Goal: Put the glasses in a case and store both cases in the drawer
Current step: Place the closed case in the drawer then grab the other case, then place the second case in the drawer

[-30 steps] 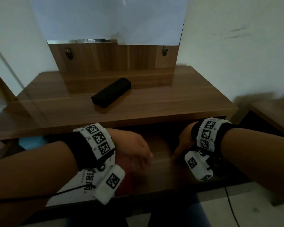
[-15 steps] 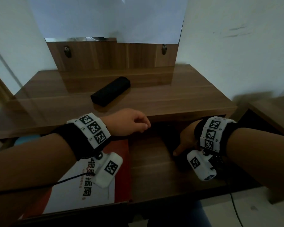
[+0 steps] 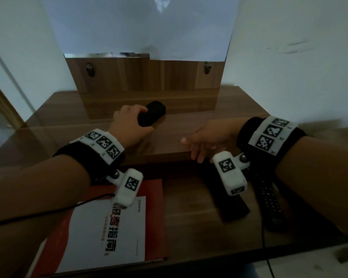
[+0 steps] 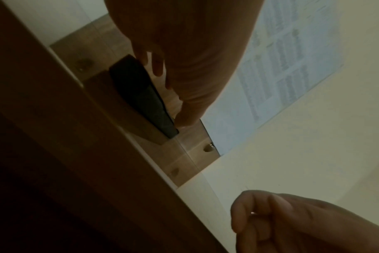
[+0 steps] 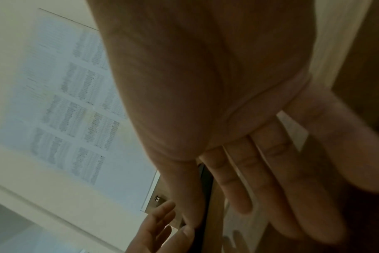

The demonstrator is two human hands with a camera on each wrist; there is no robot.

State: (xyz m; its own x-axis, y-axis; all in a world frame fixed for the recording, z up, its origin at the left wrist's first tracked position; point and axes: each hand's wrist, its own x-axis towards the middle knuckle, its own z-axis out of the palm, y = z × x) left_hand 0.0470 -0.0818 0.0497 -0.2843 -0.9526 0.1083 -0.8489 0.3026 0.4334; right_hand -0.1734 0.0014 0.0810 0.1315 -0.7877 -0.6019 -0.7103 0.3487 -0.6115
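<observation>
A black glasses case (image 3: pixel 153 115) lies on the wooden desk top (image 3: pixel 189 127) near the back panel. My left hand (image 3: pixel 144 121) grips its near end, thumb over the top and fingers curled round the far side. In the left wrist view the same hand (image 4: pixel 177 95) closes over the case (image 4: pixel 141 95). My right hand (image 3: pixel 193 145) hovers over the desk's front edge, fingers (image 5: pixel 260 171) straight and holding nothing. A second black case (image 3: pixel 231 205) lies in the open drawer (image 3: pixel 189 217), partly hidden by my right wrist camera. I see no glasses.
In the drawer a red and white booklet (image 3: pixel 109 227) lies on the left and a black remote control (image 3: pixel 269 201) on the right beside the second case. A wooden back panel (image 3: pixel 145 75) and a white paper sheet (image 3: pixel 139 27) stand behind the desk.
My left hand rose from the drawer to the desk top and took hold of the black case. My right hand lifted from the drawer to the desk's front edge.
</observation>
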